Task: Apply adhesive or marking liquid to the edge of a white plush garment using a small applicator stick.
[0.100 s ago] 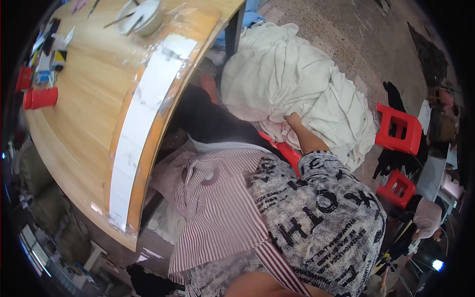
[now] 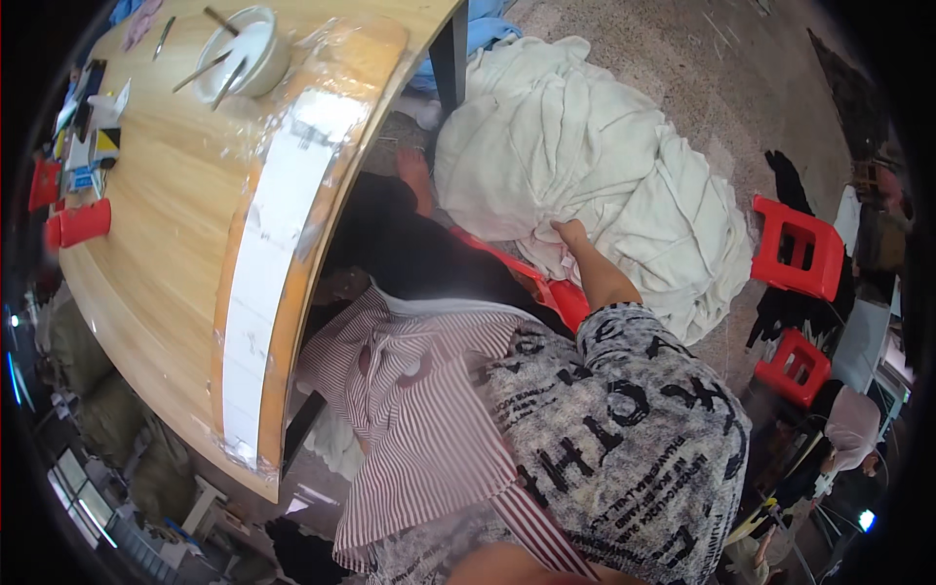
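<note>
A big heap of cream cloth [image 2: 546,127] lies on the floor to the right of the table. My right hand [image 2: 568,231] is closed on a fold at its near edge, the arm stretched out from a grey printed sleeve. A pinkish piece with a small label [image 2: 567,261] shows just below that hand. Under my legs is a red plastic seat [image 2: 565,300], partly hidden. A striped apron [image 2: 419,390] covers my lap. My left hand is not visible.
On the wooden table [image 2: 146,195] at left, a white strip [image 2: 268,263] lies on an orange-brown board under clear film. A bowl of white paste [image 2: 258,63] with sticks stands farther back. Red stools [image 2: 798,249] and another person [image 2: 848,429] are at right.
The whole view has shifted slightly, bringing more of the bowl into sight. My right hand stays closed on the cream cloth.
</note>
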The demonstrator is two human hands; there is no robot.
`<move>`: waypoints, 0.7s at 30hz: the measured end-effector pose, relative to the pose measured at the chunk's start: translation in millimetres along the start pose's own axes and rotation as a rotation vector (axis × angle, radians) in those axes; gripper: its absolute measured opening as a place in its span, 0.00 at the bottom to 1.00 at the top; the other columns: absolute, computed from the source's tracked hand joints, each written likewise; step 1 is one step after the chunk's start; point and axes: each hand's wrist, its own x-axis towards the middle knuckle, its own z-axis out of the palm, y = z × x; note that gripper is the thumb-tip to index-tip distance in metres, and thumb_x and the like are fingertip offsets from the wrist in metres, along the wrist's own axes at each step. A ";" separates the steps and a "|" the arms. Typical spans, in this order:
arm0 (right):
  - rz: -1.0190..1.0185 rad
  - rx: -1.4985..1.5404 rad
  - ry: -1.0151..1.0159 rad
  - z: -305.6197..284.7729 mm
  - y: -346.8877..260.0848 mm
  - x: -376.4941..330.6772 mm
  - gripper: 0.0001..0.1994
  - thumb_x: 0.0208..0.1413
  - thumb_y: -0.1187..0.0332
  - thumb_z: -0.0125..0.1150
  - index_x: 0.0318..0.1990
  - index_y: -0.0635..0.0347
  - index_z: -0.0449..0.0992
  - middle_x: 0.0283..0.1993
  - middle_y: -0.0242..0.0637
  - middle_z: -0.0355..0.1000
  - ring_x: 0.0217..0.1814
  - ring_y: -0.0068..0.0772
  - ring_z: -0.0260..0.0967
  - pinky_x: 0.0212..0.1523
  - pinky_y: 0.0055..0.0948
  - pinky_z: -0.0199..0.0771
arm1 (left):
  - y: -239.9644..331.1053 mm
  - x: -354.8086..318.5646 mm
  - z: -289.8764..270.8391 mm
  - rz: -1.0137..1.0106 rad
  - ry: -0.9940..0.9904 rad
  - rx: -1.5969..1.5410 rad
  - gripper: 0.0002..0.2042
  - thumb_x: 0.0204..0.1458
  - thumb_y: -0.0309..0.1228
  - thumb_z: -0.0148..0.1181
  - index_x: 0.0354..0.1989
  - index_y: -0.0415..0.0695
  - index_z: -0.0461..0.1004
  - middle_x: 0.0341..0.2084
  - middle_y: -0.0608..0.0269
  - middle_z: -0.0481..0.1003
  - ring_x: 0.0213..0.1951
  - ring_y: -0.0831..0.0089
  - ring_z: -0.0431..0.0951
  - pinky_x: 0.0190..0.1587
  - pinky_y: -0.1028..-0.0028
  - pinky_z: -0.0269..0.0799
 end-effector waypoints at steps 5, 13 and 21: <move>0.069 0.251 -0.031 139.2 -16.5 26.4 0.32 0.47 0.53 0.64 0.49 0.77 0.70 0.49 0.59 0.71 0.50 0.49 0.72 0.47 0.39 0.71 | 45.5 -12.8 -14.6 0.044 0.118 -0.019 0.15 0.58 0.29 0.47 0.51 0.36 0.69 0.39 0.51 0.76 0.35 0.65 0.78 0.35 0.72 0.76; -0.078 1.606 -1.141 75.0 -179.9 -123.1 0.29 0.54 0.63 0.55 0.61 0.69 0.57 0.60 0.52 0.63 0.63 0.50 0.61 0.64 0.49 0.59 | 241.7 -76.8 108.4 0.175 -0.278 -0.068 0.15 0.58 0.27 0.52 0.51 0.34 0.67 0.35 0.50 0.76 0.31 0.67 0.79 0.34 0.74 0.77; -1.326 0.408 -1.311 -13.4 -231.9 -317.4 0.21 0.56 0.59 0.53 0.50 0.66 0.72 0.54 0.46 0.69 0.58 0.41 0.64 0.63 0.39 0.59 | 280.5 -66.6 243.7 0.159 -0.777 0.137 0.18 0.55 0.26 0.50 0.54 0.38 0.66 0.50 0.46 0.70 0.46 0.62 0.75 0.49 0.68 0.74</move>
